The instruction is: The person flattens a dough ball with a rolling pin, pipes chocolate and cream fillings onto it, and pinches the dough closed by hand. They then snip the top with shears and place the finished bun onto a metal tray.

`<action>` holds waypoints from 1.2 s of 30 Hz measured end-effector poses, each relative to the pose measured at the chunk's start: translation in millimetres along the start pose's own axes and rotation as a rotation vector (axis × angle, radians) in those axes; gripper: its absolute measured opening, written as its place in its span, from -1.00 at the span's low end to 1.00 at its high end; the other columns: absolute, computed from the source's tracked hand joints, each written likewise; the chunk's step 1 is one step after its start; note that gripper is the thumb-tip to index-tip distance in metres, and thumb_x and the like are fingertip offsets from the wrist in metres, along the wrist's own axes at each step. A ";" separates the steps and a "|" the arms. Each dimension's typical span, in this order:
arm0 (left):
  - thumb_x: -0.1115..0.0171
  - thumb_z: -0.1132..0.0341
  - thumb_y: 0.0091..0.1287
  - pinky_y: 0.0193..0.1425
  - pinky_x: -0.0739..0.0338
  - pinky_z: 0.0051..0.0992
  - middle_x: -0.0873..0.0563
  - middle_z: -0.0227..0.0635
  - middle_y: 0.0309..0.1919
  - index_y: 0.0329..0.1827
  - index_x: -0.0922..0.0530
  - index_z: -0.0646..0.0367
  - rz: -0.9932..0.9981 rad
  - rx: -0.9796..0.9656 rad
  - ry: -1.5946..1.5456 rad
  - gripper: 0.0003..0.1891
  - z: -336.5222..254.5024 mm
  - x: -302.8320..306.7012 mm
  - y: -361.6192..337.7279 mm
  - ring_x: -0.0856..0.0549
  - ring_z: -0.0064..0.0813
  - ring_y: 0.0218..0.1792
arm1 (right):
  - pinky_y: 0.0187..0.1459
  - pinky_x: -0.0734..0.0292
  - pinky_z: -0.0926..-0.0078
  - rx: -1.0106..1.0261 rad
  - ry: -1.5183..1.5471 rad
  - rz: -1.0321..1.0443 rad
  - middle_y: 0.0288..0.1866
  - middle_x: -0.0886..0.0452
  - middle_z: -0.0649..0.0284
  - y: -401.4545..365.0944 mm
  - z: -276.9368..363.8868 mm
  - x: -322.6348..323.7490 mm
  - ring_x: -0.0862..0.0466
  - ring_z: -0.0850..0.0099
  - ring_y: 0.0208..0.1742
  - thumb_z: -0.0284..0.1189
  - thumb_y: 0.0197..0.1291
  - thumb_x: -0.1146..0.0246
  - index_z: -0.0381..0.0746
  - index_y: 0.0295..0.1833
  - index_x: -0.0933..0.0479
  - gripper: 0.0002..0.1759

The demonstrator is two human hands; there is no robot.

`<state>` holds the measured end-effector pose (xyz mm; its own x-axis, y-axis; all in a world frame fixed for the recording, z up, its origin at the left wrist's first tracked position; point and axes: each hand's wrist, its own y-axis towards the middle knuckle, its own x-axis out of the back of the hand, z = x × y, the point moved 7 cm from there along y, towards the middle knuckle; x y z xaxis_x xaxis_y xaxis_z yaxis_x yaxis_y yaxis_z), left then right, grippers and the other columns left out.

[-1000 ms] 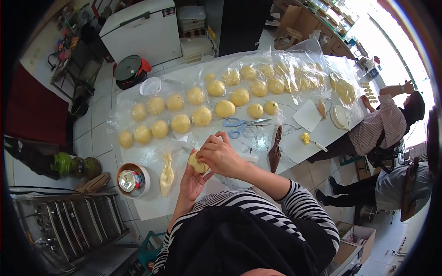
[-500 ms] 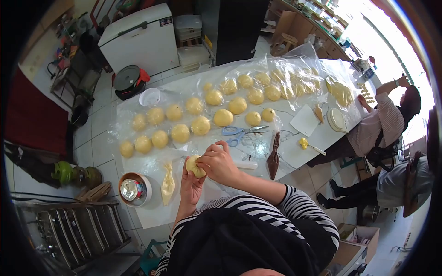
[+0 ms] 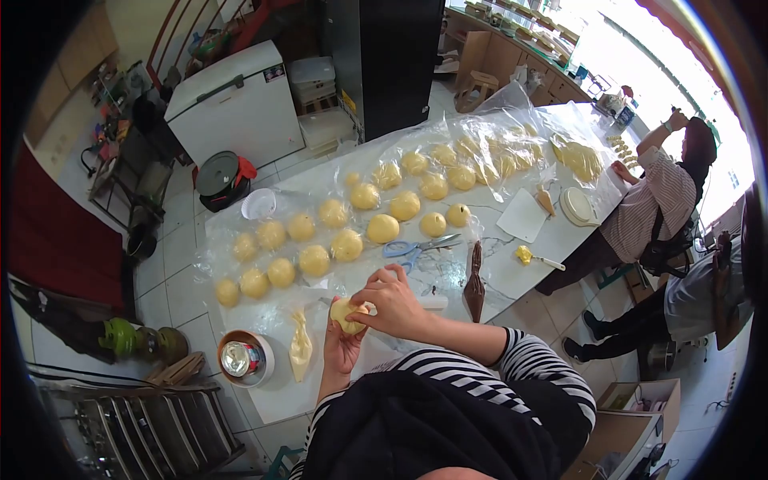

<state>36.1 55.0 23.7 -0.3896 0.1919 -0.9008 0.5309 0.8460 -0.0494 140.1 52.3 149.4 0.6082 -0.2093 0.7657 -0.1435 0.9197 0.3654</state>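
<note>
The cupped left hand [image 3: 342, 350] holds a round, pale-yellow dough ball [image 3: 344, 318] above the white table [image 3: 516, 260]; the right hand [image 3: 395, 307], fingers curled, grips its side. Blue-handled metal scissors [image 3: 414, 251] lie between the hands and rounded yellow dough pieces [image 3: 347, 246], many under clear plastic sheeting [image 3: 500, 112].

Wht marbled tbl [image 3: 512, 270] w/ dough balls [image 3: 383, 229], many under clr plastic [image 3: 516, 102]; scissors [image 3: 422, 246], brown piping bag [image 3: 474, 298], pale piping bag [image 3: 301, 350].

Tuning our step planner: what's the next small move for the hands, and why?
Probably a light pinch by the right hand on the dough ball: its fingers touch the ball while the left hand holds it. Whether the dough has an opening is too small to tell.
</note>
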 end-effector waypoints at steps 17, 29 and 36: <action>-0.05 0.14 0.30 0.10 -0.52 -0.38 -0.42 -0.21 0.12 0.29 -0.14 0.07 -0.083 0.021 -0.081 -0.46 5.4 12.4 0.2 -0.53 -0.31 0.06 | 0.17 -0.03 0.07 0.087 0.029 -0.038 -0.36 -0.58 0.45 1.9 10.4 2.8 -0.43 0.43 -0.10 -0.37 -0.05 -0.24 -0.10 -0.30 -0.62 -0.84; -0.08 0.21 0.29 0.01 -0.57 -0.44 -0.39 -0.31 0.17 0.35 -0.05 -0.04 -0.132 0.047 -0.210 -0.40 9.9 4.1 1.7 -0.55 -0.35 0.02 | 0.20 0.12 -0.08 0.183 0.047 0.022 -0.38 -0.59 0.46 4.6 5.2 -3.3 -0.42 0.46 -0.07 -0.40 -0.09 -0.25 -0.10 -0.30 -0.62 -0.83; -0.13 0.20 0.25 -0.01 -0.58 -0.45 -0.44 -0.33 0.10 0.33 -0.08 -0.01 -0.146 -0.075 0.063 -0.38 7.7 15.2 1.8 -0.56 -0.37 0.00 | 0.22 0.16 -0.13 0.014 0.002 -0.024 -0.40 -0.59 0.45 -4.7 -5.9 -13.0 -0.41 0.43 -0.04 -0.36 -0.12 -0.26 -0.09 -0.34 -0.63 -0.84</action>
<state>36.9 55.6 6.6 -0.5063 0.0929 -0.8574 0.4086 0.9013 -0.1436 137.5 52.7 134.6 0.6133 -0.2303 0.7556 -0.1396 0.9099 0.3906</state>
